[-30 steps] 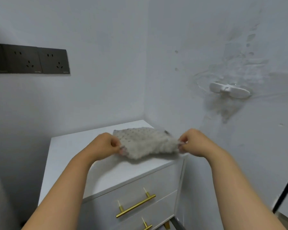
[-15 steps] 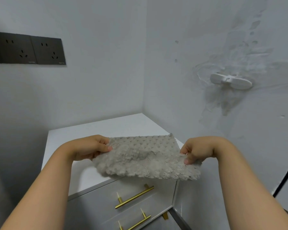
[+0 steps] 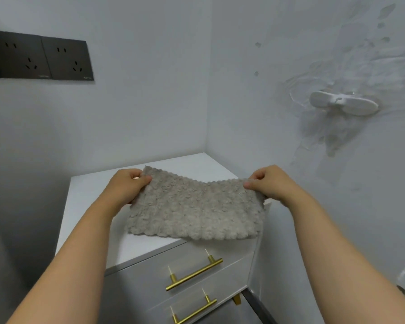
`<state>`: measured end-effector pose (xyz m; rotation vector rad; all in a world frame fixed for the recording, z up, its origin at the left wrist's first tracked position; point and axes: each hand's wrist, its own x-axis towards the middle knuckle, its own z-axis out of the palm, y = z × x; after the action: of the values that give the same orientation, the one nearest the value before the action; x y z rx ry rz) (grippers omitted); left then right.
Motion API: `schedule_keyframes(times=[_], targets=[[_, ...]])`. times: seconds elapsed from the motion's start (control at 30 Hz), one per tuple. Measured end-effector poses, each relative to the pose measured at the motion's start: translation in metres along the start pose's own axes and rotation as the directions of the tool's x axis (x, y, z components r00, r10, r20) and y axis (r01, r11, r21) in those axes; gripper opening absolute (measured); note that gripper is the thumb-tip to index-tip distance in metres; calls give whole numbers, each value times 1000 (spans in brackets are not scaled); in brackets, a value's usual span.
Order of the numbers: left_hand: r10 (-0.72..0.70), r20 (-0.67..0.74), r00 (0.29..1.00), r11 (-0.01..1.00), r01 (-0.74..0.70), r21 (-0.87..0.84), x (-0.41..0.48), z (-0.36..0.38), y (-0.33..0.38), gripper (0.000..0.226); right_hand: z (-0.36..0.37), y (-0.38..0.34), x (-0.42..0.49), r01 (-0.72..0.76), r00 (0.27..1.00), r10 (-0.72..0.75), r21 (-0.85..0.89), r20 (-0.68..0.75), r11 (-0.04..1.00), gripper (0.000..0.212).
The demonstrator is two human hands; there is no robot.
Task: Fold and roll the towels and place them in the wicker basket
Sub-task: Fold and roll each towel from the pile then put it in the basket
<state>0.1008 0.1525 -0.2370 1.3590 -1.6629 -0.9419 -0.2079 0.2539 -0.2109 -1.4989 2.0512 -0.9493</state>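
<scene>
A small fluffy grey-beige towel hangs spread between both hands above the front right part of a white cabinet top. My left hand pinches its upper left corner. My right hand pinches its upper right corner. The towel's lower edge droops over the cabinet's front edge. No wicker basket is in view.
The white cabinet stands in a room corner, with two drawers with gold bar handles below its top. Dark wall sockets sit on the left wall. A white plastic hook is stuck on the right wall.
The towel, bunched between my hands on the cabinet top a second ago, has been lifted and spread open. Both hands moved apart and slightly up, and the towel now hangs flat.
</scene>
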Motion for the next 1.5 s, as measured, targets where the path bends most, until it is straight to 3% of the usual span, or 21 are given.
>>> schedule_keyframes(times=[0.07, 0.13, 0.2, 0.27, 0.33, 0.4, 0.47, 0.53, 0.6, 0.7, 0.8, 0.9, 0.97, 1.13, 1.3, 1.37, 1.5], targets=[[35, -177, 984, 975, 6, 223, 2, 13, -9, 15, 20, 13, 9, -42, 986, 48, 43, -162, 998, 12], [95, -242, 966, 879, 33, 476, -3, 27, -16, 24, 34, 28, 13, -94, 951, 82, -26, -297, 995, 28], [182, -205, 962, 830, -38, 557, -7, 40, -16, 48, 34, 36, 12, -162, 920, 115, -96, -375, 982, 34], [305, -67, 950, 790, -213, 575, -8, 53, -8, 51, 25, 38, 12, -245, 904, 159, -177, -397, 953, 31], [296, 206, 933, 744, -361, 562, -10, 69, -4, 48, 18, 37, 8, -309, 916, 218, -243, -337, 919, 45], [146, 426, 893, 645, -413, 643, -14, 82, -6, 55, 15, 34, -1, -348, 934, 321, -199, -155, 916, 55], [63, 475, 878, 544, -429, 721, -18, 88, -7, 59, 15, 33, -12, -392, 911, 401, -107, 92, 914, 58], [58, 464, 884, 531, -421, 735, -21, 89, -5, 60, 15, 36, -16, -414, 878, 405, -21, 254, 910, 55], [60, 455, 888, 537, -413, 735, -22, 87, -3, 60, 14, 40, -16, -425, 862, 395, 29, 319, 905, 51], [64, 464, 884, 529, -424, 735, -25, 85, 3, 61, 14, 36, -12, -428, 886, 364, 204, 286, 881, 37], [84, 452, 888, 643, -395, 656, -27, 75, 22, 48, 10, 30, -11, -321, 946, 259, 457, 194, 830, 22], [70, 464, 883, 814, -320, 485, -30, 61, 39, 33, 1, 22, -14, -186, 980, 126, 478, 154, 859, 15], [89, 474, 876, 878, -293, 378, -33, 58, 44, 29, -6, 14, -18, -98, 986, 21, 476, 163, 874, 23], [103, 539, 836, 949, -245, 199, -41, 64, 50, 56, -19, -2, -30, 51, 947, -194, 479, 254, 876, 38], [175, 650, 739, 979, -198, -38, -48, 76, 55, 35, -20, -8, -34, 98, 952, -211, 434, 222, 896, 32], [181, 634, 752, 984, -139, -116, -49, 81, 55, 37, -20, -8, -34, 100, 954, -213, 451, 209, 887, 31], [116, 567, 815, 957, 63, -285, -44, 88, 50, 65, -22, -8, -34, 90, 947, -226, 489, 226, 868, 31]])
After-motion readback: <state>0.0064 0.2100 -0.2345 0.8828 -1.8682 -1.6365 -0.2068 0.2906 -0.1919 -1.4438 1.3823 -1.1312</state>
